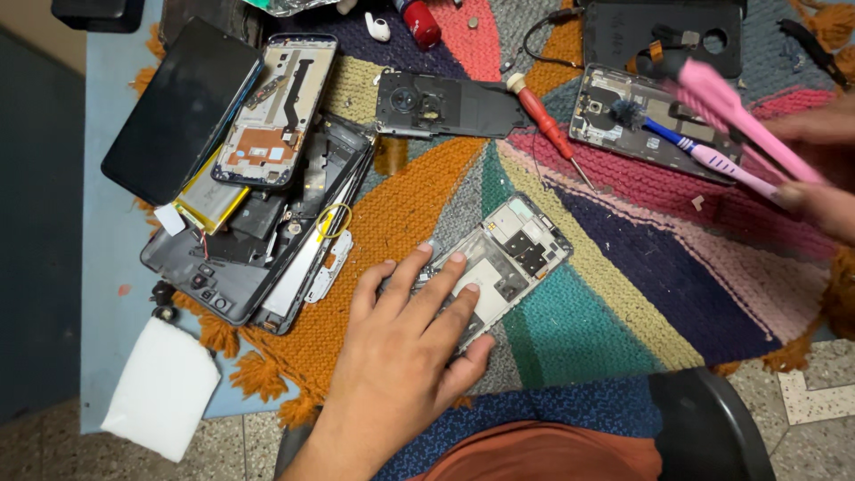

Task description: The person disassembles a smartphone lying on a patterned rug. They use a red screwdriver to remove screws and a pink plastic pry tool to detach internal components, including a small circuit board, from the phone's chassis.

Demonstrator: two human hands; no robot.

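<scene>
Bright knitted cloth covers my table, strewn with opened phone frames, a red screwdriver and a heap of phone parts on the left. My left hand lies flat, fingers spread, pressing on an open phone body near the middle. My right hand, blurred at the right edge, pinches a pink toothbrush and a pink tool over another open phone.

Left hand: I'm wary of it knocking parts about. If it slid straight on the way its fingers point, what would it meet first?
The left hand lies flat on an opened phone, fingers pointing up-right. Beyond the phone's far edge comes bare mat, then probably the red screwdriver.
</scene>
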